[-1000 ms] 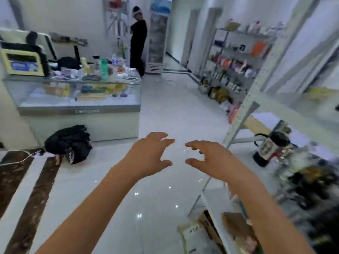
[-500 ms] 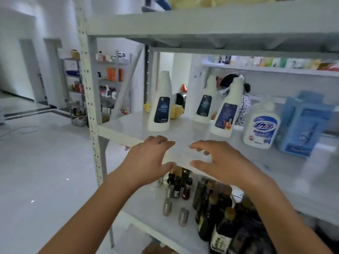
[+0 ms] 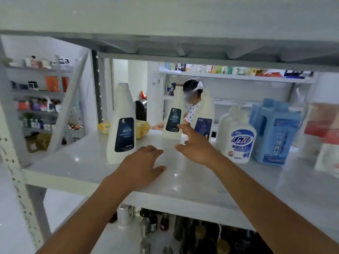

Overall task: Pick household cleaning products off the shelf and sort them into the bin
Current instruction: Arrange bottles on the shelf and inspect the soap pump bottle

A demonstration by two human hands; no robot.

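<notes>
Three tall white cleaner bottles with dark labels stand on the grey shelf (image 3: pixel 73 167): one at the left (image 3: pixel 122 123), one further back in the middle (image 3: pixel 173 118), and one behind my right hand (image 3: pixel 206 114). A white pump bottle with a blue label (image 3: pixel 238 136) and a blue carton (image 3: pixel 275 132) stand to the right. My left hand (image 3: pixel 141 164) hovers over the shelf, fingers spread, holding nothing. My right hand (image 3: pixel 196 143) stretches toward the middle bottle with open fingers, fingertips close to its label; contact is unclear. No bin is in view.
The shelf above (image 3: pixel 165 24) hangs low over the bottles. Dark glass bottles (image 3: pixel 201 235) fill the shelf below. A yellow packet (image 3: pixel 143 127) lies behind the left bottle. A person (image 3: pixel 192 99) stands behind the rack. A pale red-marked box (image 3: pixel 322 140) is at the far right.
My view swung from the shop floor to the shelf and moved closer. Both hands went forward over the shelf; the right one has stretched out toward the middle bottle.
</notes>
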